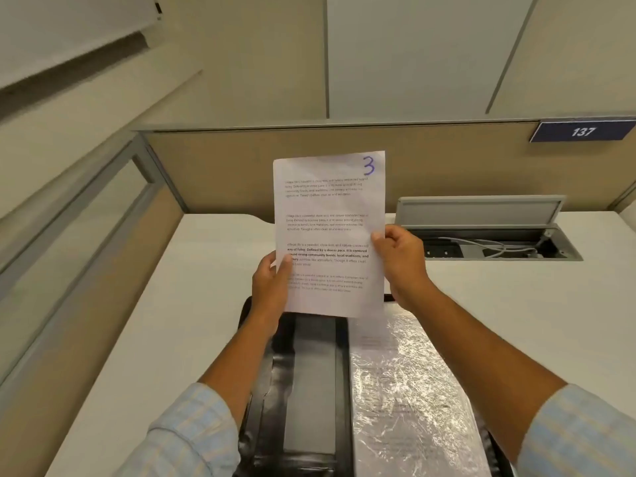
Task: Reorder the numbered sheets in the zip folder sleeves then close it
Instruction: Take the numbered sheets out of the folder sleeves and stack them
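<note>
While the open black zip folder (303, 390) lies below, left hand (272, 287) and right hand (401, 259) pinch the white printed sheet marked 3 (330, 232) by its side edges.

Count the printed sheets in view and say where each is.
2. The sheet marked 3 is held by the left hand and right hand above the folder; a second sheet lies inside the clear sleeve on its right. Others may be hidden beneath.

Soft, even indoor light, fairly bright, with a yellowish cast and only faint shadows. White glare breaks across the crinkled plastic sleeve (413, 373) toward the worktop's (192, 304) near edge. The print on the sheet (330, 218) is soft. The partition (86, 218) bends at the left edge, and the upper left corner is smeared.
</note>
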